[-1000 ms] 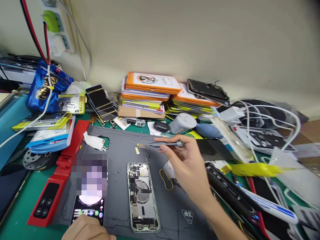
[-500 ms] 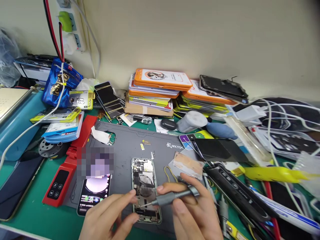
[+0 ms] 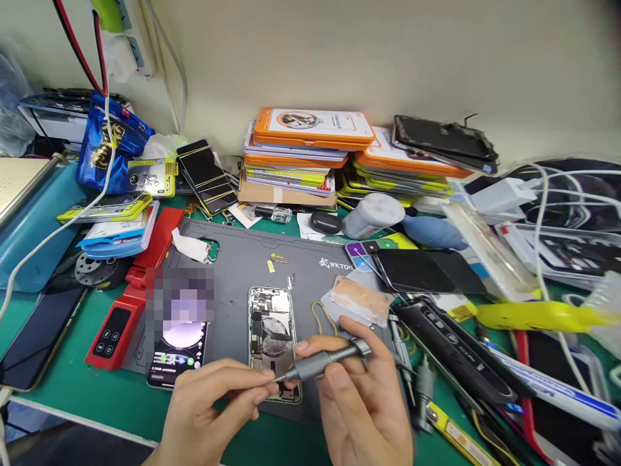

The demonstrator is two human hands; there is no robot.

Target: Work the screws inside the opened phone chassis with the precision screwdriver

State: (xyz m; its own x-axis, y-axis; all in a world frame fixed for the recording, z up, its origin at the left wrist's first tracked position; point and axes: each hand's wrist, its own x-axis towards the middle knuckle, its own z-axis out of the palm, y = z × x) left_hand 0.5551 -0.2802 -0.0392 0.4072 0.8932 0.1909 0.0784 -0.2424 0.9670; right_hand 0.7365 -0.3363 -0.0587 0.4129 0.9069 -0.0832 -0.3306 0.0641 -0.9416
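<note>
My right hand [image 3: 363,401] is closed round the grey handle of a precision screwdriver [image 3: 313,366], which points left and slightly down. At its thin tip, the thumb and forefinger of my left hand [image 3: 208,404] are pinched together on the shaft end. Whether a tiny screw is also between those fingertips, I cannot make out. Below and behind the tool lies an opened smartphone [image 3: 275,336] with its inner parts bare, on a grey work mat [image 3: 233,285]. My fingers and the screwdriver cover part of its lower end.
A lit phone [image 3: 182,349] leans by a red holder [image 3: 114,330] on the left. Stacked orange boxes [image 3: 310,129] stand against the wall. On the right lie a yellow bottle-like thing [image 3: 533,317], a black tool [image 3: 456,349], a second grey screwdriver [image 3: 425,388] and cables.
My left fingers, apart near the screwdriver tip before, have closed on it. The screwdriver has lifted a little relative to the opened phone. The whole view has shifted slightly.
</note>
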